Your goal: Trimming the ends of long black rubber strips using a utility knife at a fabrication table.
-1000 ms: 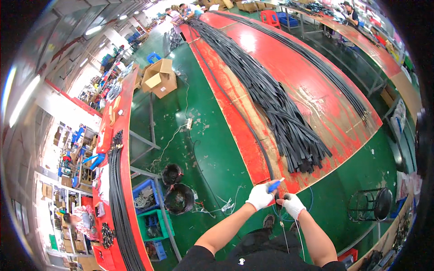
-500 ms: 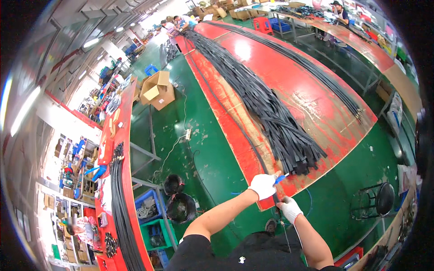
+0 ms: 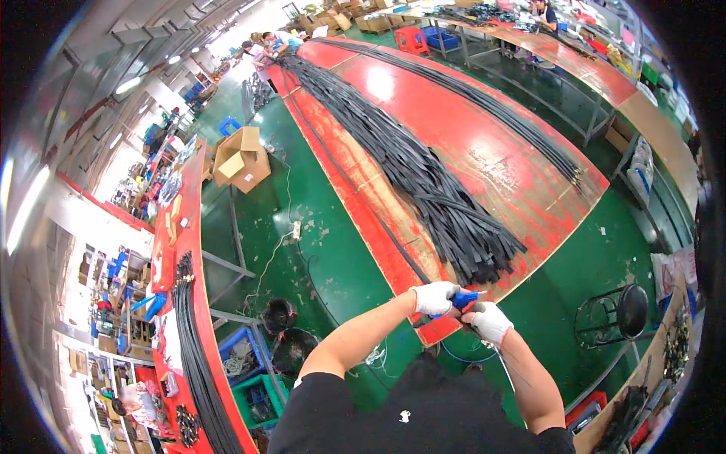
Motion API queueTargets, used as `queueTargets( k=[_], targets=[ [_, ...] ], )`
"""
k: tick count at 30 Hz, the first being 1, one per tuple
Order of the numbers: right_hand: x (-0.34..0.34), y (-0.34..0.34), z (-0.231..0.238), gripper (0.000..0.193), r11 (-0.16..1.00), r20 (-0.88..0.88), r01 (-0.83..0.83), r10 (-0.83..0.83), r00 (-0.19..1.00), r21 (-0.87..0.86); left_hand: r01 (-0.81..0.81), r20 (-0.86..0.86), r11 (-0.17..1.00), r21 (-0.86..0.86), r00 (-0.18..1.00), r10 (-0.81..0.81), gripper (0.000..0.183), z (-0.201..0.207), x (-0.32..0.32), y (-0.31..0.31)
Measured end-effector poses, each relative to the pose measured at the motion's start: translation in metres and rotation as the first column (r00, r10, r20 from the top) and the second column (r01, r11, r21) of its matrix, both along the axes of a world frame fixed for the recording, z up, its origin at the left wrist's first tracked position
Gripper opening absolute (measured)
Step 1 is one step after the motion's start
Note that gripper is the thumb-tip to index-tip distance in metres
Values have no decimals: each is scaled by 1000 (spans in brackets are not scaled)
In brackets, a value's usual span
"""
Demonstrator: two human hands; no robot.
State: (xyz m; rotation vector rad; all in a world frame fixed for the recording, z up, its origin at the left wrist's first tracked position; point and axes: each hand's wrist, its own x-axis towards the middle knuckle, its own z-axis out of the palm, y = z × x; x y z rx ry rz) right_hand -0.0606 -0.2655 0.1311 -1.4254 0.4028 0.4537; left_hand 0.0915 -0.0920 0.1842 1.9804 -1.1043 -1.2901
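Observation:
My left hand (image 3: 435, 298), in a white glove, is closed around a blue hand tool (image 3: 464, 300) with a thin pale tip pointing right. Close beside it, my right hand (image 3: 490, 324), also gloved, has its fingers closed on the end of a dark strip or cable, mostly hidden between the hands. A thin pale line (image 3: 505, 369) hangs below the right hand along the forearm. Both hands are over the near corner of a long red table (image 3: 439, 330). A single black strip (image 3: 393, 240) runs along its left edge toward them. A heap of flat black strips (image 3: 423, 181) lies just beyond.
A bundle of black cables (image 3: 522, 125) lies on the table's right side. At left, a side table (image 3: 193, 250) bears more black cables (image 3: 198, 356). Bins (image 3: 261, 397), an open carton (image 3: 240, 163) and a round stool (image 3: 631, 309) stand on the green floor. Co-workers (image 3: 276, 45) bend over the far end.
My hands have come together, the right rising to meet the left at the blue tool. My view has shifted, so the tables appear farther left and higher.

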Motion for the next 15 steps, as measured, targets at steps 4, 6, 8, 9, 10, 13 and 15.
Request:
queueTargets(
  k=[4, 6, 8, 9, 10, 13, 15],
  targets=[
    [4, 2, -5, 24, 899, -84, 222, -205, 975, 378, -199, -135, 925, -324, 977, 163, 33, 1, 9, 22],
    [6, 5, 13, 23, 904, -67, 212, -201, 977, 372, -358, -245, 900, -248, 922, 299, 38, 15, 13, 34],
    [0, -1, 28, 32, 948, -58, 119, -106, 993, 297, -403, -260, 910, -95, 893, 368, 46, -1, 17, 39],
    [-3, 5, 45, 32, 937, -70, 186, -173, 983, 296, -449, -338, 870, -204, 866, 368, 48, -16, 14, 40],
    [-11, -8, 30, 32, 964, -44, 164, -159, 986, 209, -495, -403, 810, -314, 842, 359, 49, -28, 10, 35],
    [-20, -11, 44, 35, 980, 67, 159, -167, 984, 117, -454, -432, 865, -215, 838, 332, 45, -12, 10, 26],
    [-18, -9, 44, 37, 984, 84, 144, -154, 985, 107, -466, -448, 864, -191, 825, 345, 42, -7, 12, 30]
  ],
)
